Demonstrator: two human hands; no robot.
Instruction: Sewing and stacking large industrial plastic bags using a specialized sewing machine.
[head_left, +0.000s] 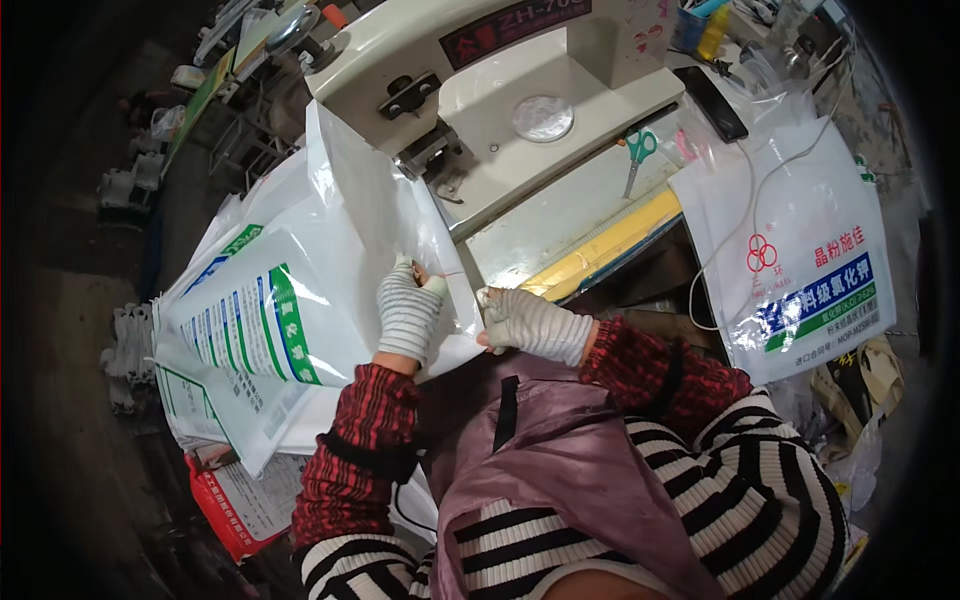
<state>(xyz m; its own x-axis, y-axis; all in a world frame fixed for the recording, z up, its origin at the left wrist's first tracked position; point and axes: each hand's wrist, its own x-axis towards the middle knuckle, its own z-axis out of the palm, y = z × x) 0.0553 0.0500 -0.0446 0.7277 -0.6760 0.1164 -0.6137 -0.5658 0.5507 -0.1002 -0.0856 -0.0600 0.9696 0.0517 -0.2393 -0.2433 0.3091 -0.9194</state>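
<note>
A large white plastic sack [240,320] with blue and green print spreads across the left, its upper corner standing up beside the needle area of a cream sewing machine [385,45]. My left hand [408,312], in a striped fingerless glove, lies on the sack near its right edge with fingers bent around the material. At the sack's lower right corner, my right hand [540,325], gloved the same way, pinches the edge between thumb and fingers. Both hands are close together over my lap, below the machine's bed. The needle itself is too small to make out.
Green-handled scissors [638,160] lie on the machine table, near a black phone [712,103]. Another printed white sack [790,210] hangs at the right, crossed by a pale cable. A yellow strip [610,240] lines the table's front edge. Red packaging [230,500] lies lower left.
</note>
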